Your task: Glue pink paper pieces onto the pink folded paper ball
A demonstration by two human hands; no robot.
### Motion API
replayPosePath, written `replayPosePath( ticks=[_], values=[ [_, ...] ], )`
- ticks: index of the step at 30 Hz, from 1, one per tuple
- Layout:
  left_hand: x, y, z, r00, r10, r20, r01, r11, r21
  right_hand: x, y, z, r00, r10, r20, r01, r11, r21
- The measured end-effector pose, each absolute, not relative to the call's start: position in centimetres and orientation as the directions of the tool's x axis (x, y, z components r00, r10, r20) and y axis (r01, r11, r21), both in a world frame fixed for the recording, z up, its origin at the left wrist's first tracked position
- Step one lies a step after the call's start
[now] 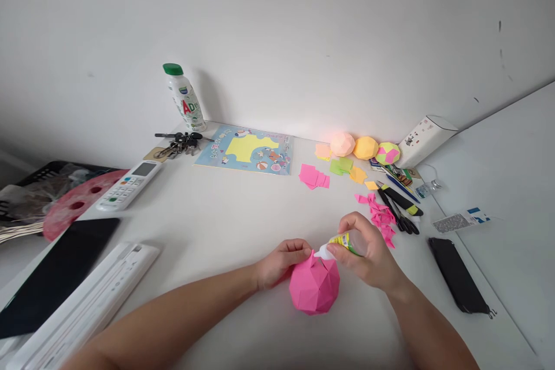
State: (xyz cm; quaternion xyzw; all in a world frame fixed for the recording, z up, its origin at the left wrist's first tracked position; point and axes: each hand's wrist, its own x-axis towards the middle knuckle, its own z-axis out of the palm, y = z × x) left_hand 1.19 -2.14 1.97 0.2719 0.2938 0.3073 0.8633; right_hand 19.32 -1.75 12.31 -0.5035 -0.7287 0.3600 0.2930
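A faceted pink paper ball (314,288) rests on the white table with an opening at its top. My left hand (284,261) pinches a pink flap at the upper edge of that opening. In my right hand (368,254) is a small clear glue bottle (349,241) with a yellow-green label, tilted so its white nozzle points at the flap. Nozzle and flap look very close; I cannot tell whether they touch. Folded pink paper pieces (381,217) lie in a loose pile just beyond my right hand.
Finished paper balls (366,148) line the wall near flat pink sheets (314,176). A utility knife (401,199) and scissors (401,221) lie right, above a black pouch (459,277). Left are a remote (130,186), keys (184,143), a bottle (186,98) and a white keyboard-like bar (87,312).
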Motion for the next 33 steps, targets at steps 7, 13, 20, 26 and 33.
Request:
replayPosePath(
  ticks=[7, 13, 20, 26, 33],
  values=[
    [1.12, -2.22, 1.28, 0.662, 0.69, -0.291, -0.385, 0.647, 0.658, 19.24, -1.91, 12.36, -0.328, 0.942, 0.07, 0.533, 0.246, -0.81],
    [1.14, -2.17, 1.56, 0.665, 0.686, -0.295, -0.377, 0.649, 0.661, 19.24, -2.07, 12.21, -0.304, 0.949, 0.083, 0.547, 0.245, -0.801],
    [1.11, -2.2, 1.98, 0.661, 0.682, -0.314, -0.361, 0.656, 0.663, 19.22, -2.03, 12.26, -0.304, 0.947, 0.099, 0.54, 0.257, -0.801],
    [1.1, -2.2, 1.67, 0.658, 0.685, -0.314, -0.353, 0.649, 0.674, 19.12, -2.22, 12.19, -0.321, 0.943, 0.087, 0.533, 0.257, -0.806],
    [1.13, -2.21, 1.4, 0.664, 0.685, -0.301, -0.354, 0.642, 0.68, 19.09, -2.24, 12.15, -0.323, 0.941, 0.099, 0.534, 0.268, -0.802]
  ],
)
